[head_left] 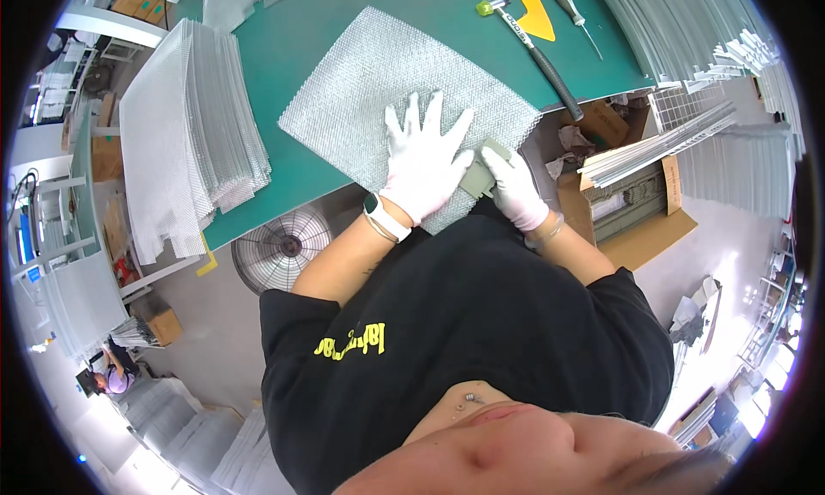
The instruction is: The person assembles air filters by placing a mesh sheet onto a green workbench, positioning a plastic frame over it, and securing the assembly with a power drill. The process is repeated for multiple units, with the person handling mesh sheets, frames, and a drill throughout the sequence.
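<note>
A silvery honeycomb-like mesh panel lies turned like a diamond on the green table, one corner toward my body. My left hand, in a white glove, rests flat on it with the fingers spread. Close beside it, my gloved right hand grips a grey-green flat block or pad against the panel's near right edge. Part of the block is hidden under the right fingers. Its exact kind is unclear.
On the green table, a mallet, a yellow scraper and a screwdriver lie at the far right. A tall mesh stack stands left, more sheets right. Below are a floor fan and an open cardboard box.
</note>
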`<state>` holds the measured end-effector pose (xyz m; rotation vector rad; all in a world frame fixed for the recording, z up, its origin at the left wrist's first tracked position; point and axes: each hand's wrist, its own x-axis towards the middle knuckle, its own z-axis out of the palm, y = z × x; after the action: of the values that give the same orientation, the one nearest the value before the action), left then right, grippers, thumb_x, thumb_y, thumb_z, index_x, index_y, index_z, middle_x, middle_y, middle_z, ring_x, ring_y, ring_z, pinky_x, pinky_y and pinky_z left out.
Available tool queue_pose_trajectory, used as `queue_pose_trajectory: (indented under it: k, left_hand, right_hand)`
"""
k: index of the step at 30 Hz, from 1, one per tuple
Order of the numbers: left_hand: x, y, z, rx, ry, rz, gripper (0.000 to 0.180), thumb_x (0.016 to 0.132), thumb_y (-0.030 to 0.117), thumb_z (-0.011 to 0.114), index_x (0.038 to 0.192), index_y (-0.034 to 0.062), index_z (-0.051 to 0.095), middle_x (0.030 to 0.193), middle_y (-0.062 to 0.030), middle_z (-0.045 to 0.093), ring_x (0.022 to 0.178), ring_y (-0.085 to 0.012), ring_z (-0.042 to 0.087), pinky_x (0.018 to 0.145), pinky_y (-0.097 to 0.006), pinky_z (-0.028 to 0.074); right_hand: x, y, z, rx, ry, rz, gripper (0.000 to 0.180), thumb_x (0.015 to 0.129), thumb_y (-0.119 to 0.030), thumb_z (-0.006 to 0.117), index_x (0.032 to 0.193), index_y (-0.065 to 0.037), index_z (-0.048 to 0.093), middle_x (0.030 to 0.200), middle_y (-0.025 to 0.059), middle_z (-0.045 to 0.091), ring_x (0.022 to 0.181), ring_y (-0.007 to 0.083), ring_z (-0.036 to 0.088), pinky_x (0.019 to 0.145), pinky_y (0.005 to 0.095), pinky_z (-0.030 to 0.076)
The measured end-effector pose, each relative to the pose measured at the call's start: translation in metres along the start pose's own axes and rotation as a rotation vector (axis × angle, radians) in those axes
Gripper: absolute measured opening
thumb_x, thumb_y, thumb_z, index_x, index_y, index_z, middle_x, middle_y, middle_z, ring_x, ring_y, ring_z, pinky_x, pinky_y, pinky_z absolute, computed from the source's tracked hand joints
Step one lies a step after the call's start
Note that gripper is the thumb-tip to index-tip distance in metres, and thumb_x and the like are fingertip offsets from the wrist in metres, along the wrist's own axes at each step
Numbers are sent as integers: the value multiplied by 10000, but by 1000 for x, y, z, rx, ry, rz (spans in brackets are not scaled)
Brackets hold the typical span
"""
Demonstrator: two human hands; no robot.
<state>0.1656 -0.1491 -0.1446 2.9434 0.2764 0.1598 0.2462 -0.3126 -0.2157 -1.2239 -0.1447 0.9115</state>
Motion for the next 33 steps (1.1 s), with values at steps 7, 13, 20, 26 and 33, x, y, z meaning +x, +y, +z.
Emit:
queue_pose_trajectory:
  k: [7, 13, 20, 26, 33]
  left_hand:
    - [-4, 4, -3, -15, -25, 41, 593, 944, 416, 559, 1498, 224, 467, 1551, -248, 354, 1432, -498, 294, 1161, -676, 128]
    - [-5, 2, -2, -43, -20, 45, 590, 942, 407, 562, 1494, 218, 474, 1553, -254, 348, 1436, -498, 284, 1164, -674, 119]
    - [-6, 4, -1, -32, -35, 54, 590, 938, 394, 563, 1490, 206, 477, 1553, -255, 346, 1439, -503, 273, 1161, -682, 123]
    - [12, -24, -6, -16, -89, 136, 591, 927, 385, 573, 1484, 211, 486, 1561, -234, 345, 1452, -479, 271, 1166, -681, 128]
    - [41, -63, -33, 228, 158, 256, 533, 903, 269, 622, 1419, 162, 544, 1470, -164, 481, 1408, -412, 377, 1173, -617, 214]
  right_hand:
    - [-13, 11, 19, 1, 199, -125, 142, 1001, -190, 625, 978, -56, 668, 875, -20, 638, 782, 53, 572, 685, 254, 494]
    - [-12, 7, 10, -64, 99, -67, 122, 1009, -187, 628, 990, -72, 666, 892, -28, 650, 814, 49, 589, 709, 241, 497]
    - [-5, 28, 7, 84, 135, -73, 165, 1003, -225, 631, 1025, -66, 666, 918, -22, 642, 825, 59, 583, 735, 257, 504]
    - [19, 21, 17, 105, -71, 74, 305, 1012, -331, 623, 1170, -71, 647, 1006, -11, 644, 868, 81, 587, 784, 270, 511]
    - [7, -6, -44, -1043, -58, -329, 416, 823, -298, 709, 1126, -13, 682, 1054, 179, 703, 992, 324, 672, 923, 411, 522]
